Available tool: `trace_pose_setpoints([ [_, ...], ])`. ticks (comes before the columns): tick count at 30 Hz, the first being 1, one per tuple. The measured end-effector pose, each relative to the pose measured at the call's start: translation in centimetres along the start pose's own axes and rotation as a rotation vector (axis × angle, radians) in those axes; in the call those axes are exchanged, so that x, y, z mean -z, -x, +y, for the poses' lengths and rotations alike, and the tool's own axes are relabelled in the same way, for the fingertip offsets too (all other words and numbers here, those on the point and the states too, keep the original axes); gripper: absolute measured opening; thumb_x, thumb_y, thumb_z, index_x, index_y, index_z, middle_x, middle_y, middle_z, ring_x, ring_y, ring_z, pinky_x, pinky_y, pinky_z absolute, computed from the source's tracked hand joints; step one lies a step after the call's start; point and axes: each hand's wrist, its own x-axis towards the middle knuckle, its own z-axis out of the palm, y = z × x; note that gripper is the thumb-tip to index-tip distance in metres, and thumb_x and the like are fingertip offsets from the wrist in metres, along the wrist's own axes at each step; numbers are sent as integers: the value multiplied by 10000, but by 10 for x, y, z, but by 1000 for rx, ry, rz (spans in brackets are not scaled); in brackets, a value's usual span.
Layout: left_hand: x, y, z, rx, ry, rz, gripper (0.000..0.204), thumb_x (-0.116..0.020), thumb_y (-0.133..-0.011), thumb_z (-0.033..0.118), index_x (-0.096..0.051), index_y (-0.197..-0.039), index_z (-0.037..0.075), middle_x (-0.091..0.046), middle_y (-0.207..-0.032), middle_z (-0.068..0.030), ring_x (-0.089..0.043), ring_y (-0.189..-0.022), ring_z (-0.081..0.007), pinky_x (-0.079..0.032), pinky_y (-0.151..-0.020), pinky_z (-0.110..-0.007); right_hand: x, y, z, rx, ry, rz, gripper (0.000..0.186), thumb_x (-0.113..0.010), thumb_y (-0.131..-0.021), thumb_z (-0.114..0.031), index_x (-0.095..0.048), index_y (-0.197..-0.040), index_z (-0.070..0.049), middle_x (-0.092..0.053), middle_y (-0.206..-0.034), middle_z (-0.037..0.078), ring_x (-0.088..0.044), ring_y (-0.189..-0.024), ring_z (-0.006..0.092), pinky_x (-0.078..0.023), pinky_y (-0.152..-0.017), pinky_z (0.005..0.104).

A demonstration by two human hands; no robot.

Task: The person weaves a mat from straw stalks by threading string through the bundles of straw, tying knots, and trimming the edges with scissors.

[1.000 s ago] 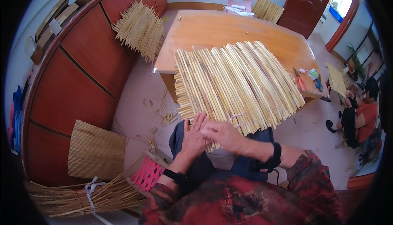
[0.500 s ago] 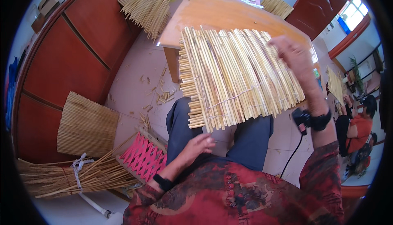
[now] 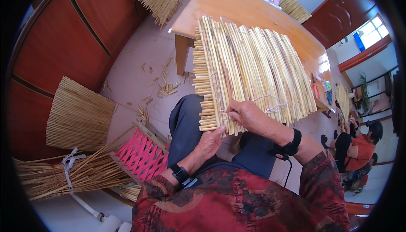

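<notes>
A mat of pale reed sticks (image 3: 262, 71), stitched with light string, lies over the table edge and above my lap; short stick ends stick out along its left side. My left hand (image 3: 209, 143) grips its lower left corner, thumb on the edge. My right hand (image 3: 247, 116) is closed on the mat's lower left part, fingertips pinched near the string; what they hold is too small to make out.
The table (image 3: 211, 1) bears orange-handled pliers (image 3: 315, 89) and blue scissors (image 3: 329, 96). Around me are a stick bundle (image 3: 55, 177), another mat (image 3: 78, 116), a pink-webbed stool (image 3: 141, 156), red cabinets (image 3: 55, 42) and scattered offcuts. A co-worker (image 3: 361, 149) sits at right.
My right hand has come down and left from the mat's upper right to its lower left. My left hand has risen to the mat's edge. The view has also shifted.
</notes>
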Motion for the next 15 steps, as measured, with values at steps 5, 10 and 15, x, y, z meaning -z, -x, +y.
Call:
trace_pose_setpoints([
  [5,2,-4,1,-29,30,40,458,-581,-831,119,-386,-1244,80,-484,-1181,-7,-475,-1066,-138,-377,-926,-345,-8,-11,3,77,277,14,121,-571,-798,-173,-601,-862,-75,-601,-740,115,-586,-705,318,-475,-601,384],
  [10,0,-5,1,-51,74,61,423,-567,-828,42,-404,-1218,39,-490,-1152,-32,-474,-1057,-123,-375,-918,-275,-4,-9,3,76,282,-4,145,-581,-794,-171,-634,-910,-102,-617,-778,128,-600,-714,302,-482,-606,370],
  [15,1,-4,3,-44,68,60,423,-558,-828,32,-400,-1220,28,-484,-1160,-42,-470,-1062,-128,-368,-932,-279,2,-13,-1,34,236,-46,152,-583,-797,-174,-651,-921,-118,-623,-798,141,-608,-724,295,-488,-619,354],
])
